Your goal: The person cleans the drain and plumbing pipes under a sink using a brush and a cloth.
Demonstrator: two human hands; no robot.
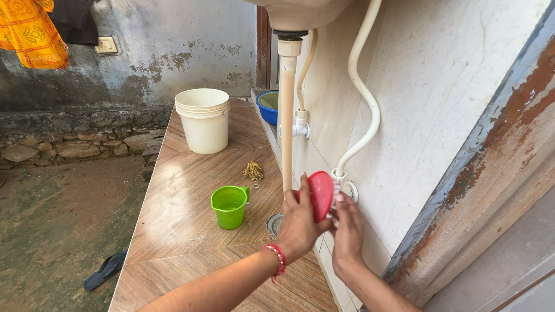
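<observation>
My left hand (299, 222), with a red beaded bracelet at the wrist, grips a round red scrubber (321, 195) held up against the wall. My right hand (348, 228) is beside it, fingers touching the white hose fitting (340, 180) where it meets the tiled wall. The cream drain pipe (287, 115) drops from the basin (300, 10) just left of the scrubber, down to a floor drain (274, 224) partly hidden by my left hand.
A green mug (229, 206) with water stands on the wood-pattern tiled floor (191, 242). Behind it are a white bucket (203, 120), a blue basin (267, 107) and a small brownish scrub wad (253, 170). A dark sandal (106, 269) lies on the dirt at left.
</observation>
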